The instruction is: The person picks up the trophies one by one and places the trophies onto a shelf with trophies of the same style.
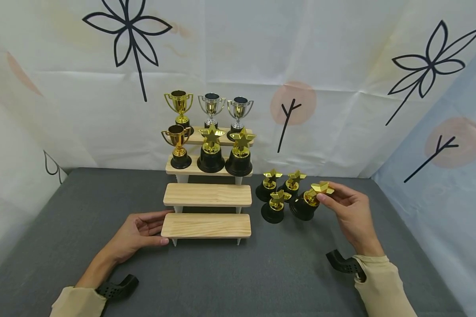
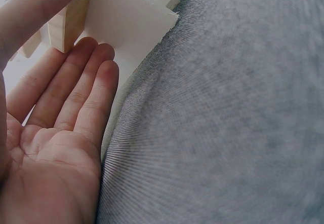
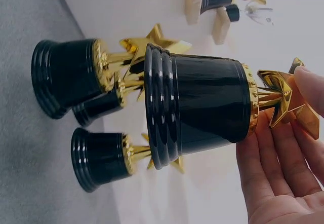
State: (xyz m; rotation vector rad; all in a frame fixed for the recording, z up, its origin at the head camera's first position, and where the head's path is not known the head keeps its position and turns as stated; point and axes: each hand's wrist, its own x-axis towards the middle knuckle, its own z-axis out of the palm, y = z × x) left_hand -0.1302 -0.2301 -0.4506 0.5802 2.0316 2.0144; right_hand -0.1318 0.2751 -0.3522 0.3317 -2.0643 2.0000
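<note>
Right grip: grasping; thumb and fingers pinch the gold star of a black-based trophy. Trophy is tilted, right of the tiered wooden stand, just beside three upright star trophies on the grey surface. Left grip: released, fingers extended at the stand's left side. Stand's upper two tiers carry four cups and two more star trophies.

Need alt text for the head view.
A person's right hand holds a tilted trophy by its gold star, beside three similar trophies on a gray table. The left hand is at the lower left of a four-tier wooden stand; its upper two tiers hold four cups and two star trophies.
</note>
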